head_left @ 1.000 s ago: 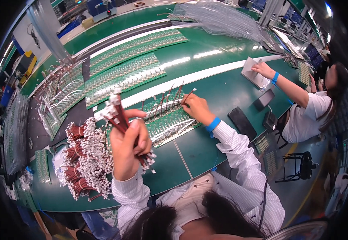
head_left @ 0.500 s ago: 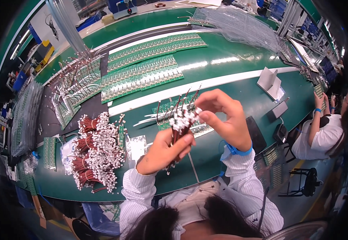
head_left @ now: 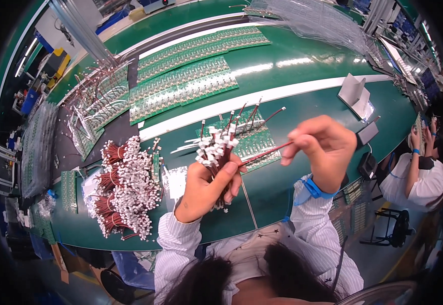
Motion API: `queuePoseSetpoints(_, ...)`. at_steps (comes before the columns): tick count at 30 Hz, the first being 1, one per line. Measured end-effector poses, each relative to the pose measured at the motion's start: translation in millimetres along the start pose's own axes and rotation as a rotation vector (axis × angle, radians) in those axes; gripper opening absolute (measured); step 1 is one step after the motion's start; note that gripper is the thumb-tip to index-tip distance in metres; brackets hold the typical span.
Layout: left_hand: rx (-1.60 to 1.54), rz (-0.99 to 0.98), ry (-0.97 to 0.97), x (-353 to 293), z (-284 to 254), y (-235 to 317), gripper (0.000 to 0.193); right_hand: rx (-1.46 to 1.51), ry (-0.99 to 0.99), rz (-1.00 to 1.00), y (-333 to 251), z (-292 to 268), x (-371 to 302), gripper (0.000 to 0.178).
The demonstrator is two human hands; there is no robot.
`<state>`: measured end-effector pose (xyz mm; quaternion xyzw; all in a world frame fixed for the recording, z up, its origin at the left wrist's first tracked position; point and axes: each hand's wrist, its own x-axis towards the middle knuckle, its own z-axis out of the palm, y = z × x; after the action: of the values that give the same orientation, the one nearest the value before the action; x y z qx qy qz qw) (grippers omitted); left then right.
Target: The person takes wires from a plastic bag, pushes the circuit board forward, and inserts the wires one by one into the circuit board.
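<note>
My left hand (head_left: pixel 208 187) is closed round a bundle of dark red wires with white connectors (head_left: pixel 217 147), whose connector ends fan out above the fist. Out to the right, my right hand (head_left: pixel 325 147) pinches the end of a single red wire (head_left: pixel 267 152), stretched between it and the bundle. Beneath and beyond the hands lies a green circuit board panel (head_left: pixel 257 145) with several wires standing up from it. To the left of my left hand, more tied wire bundles (head_left: pixel 130 188) are heaped, white connectors facing right.
Rows of green circuit board panels (head_left: pixel 186 84) lie at the back. Wired panels (head_left: pixel 96 109) are at the left, beside stacked clear trays (head_left: pixel 38 152). A grey angled holder (head_left: pixel 353 96) stands at the right. A co-worker (head_left: pixel 415 173) sits beyond the table's right end.
My right hand has moved right, away from the bundle, drawing one wire out with it. My left hand keeps its hold; the bundle has shifted slightly left.
</note>
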<state>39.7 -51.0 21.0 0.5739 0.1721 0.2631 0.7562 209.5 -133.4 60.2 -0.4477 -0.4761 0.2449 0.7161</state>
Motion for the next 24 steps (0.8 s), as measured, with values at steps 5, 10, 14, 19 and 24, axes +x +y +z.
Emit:
queuePoseSetpoints(5,-0.122,0.140,0.118,-3,2,1,0.021,0.202,0.078,-0.125,-2,1,-8,0.007)
queuePoseSetpoints(10,-0.343,0.357,0.350,-5,-5,3,0.019,0.136,-0.149,-0.069,8,3,-6,0.005)
queuePoseSetpoints(14,-0.347,0.595,0.456,-6,-14,8,0.019,-0.202,-0.595,0.127,12,4,6,0.009)
queuePoseSetpoints(19,-0.326,0.613,0.502,-10,-12,14,0.020,-0.328,-0.737,0.097,33,23,4,0.013)
queuePoseSetpoints(24,0.045,0.715,0.654,-7,-20,14,0.017,-0.568,-0.815,-0.023,32,15,13,0.010)
